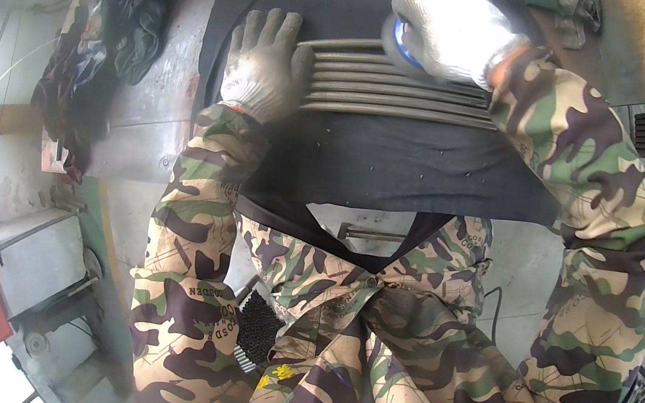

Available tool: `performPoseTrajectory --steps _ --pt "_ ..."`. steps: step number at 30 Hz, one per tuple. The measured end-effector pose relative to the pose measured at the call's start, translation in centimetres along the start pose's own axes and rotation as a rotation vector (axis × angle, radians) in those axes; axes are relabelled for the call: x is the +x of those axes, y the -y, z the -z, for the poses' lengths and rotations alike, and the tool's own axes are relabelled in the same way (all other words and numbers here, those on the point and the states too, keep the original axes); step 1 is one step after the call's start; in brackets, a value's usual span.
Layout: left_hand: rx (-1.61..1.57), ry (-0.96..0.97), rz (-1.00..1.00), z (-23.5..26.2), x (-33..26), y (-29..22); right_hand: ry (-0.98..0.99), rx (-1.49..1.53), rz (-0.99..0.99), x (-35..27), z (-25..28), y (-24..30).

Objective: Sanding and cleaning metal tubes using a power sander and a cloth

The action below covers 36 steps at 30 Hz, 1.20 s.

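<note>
The gloved left hand (261,61) lies flat, fingers spread, pinning a row of grey metal rods (397,94) on the black-covered desk (397,167). The gloved right hand (452,28) grasps what seems a blue-centred grinding disc (400,44) upon them.

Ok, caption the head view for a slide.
Gloved left hand steadies a row of metal rods on a dark mat while the right hand holds a tool on them.

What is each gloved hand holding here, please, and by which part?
Left hand presses flat on the metal rods' end; right hand grips a round tool, mostly hidden.
</note>
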State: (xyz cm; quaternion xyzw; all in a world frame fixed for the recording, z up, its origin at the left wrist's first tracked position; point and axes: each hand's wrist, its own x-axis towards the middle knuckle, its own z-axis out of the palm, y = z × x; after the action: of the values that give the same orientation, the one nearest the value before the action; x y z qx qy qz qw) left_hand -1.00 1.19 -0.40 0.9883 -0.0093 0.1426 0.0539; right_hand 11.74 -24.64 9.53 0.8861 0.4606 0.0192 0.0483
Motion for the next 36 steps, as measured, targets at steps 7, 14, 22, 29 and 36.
performPoseTrajectory --steps 7,14,22,29,36 --pt "-0.046 0.031 0.033 0.3 0.4 0.4 0.041 0.27 -0.135 2.8 -1.1 -4.3" --pt "-0.058 0.027 0.084 1.2 0.3 0.8 -0.183 0.041 -0.162 -5.7 1.8 -9.1" --pt "0.028 -0.077 0.052 -0.1 -0.4 2.5 -0.04 0.086 -0.337 -15.6 2.5 -15.0" --pt "0.026 -0.035 0.064 0.3 -1.0 2.4 0.042 0.089 -0.454 -17.5 -0.3 -19.1" --pt "-0.012 -0.041 0.08 0.5 -1.1 2.1 0.083 0.061 -0.544 -16.5 0.3 -19.6"
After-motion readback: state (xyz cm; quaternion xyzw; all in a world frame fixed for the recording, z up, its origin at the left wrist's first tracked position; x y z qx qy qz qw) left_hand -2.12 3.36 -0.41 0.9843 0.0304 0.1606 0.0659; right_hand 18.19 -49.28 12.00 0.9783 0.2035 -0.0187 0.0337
